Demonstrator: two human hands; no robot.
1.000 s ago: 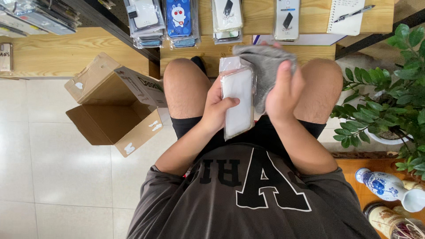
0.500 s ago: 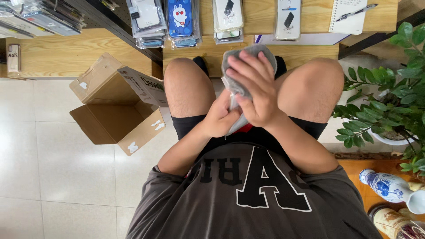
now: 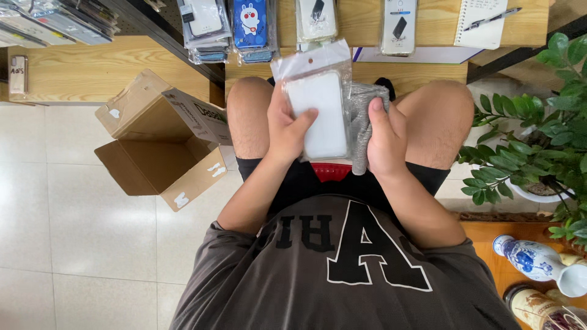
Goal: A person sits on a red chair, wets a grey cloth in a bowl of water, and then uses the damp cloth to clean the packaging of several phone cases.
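Observation:
I sit with my knees apart and hold things over my lap. My left hand [image 3: 290,125] grips a white phone case in a clear plastic sleeve [image 3: 318,107], thumb lying across its front. My right hand [image 3: 384,137] is closed on a grey cloth [image 3: 362,116] bunched against the right edge of the sleeve. The sleeve's open top sticks up toward the wooden table edge [image 3: 367,70].
An open empty cardboard box [image 3: 160,143] lies on the tiled floor to my left. Stacks of packaged phone cases [image 3: 251,27] sit on the wooden table ahead, with a notepad and pen [image 3: 486,21]. A potted plant [image 3: 538,140] and a blue-white vase [image 3: 538,260] stand to the right.
My right hand, which was rubbing the cloth over the top of the case, has moved to the right side. The white case front is now uncovered and held higher.

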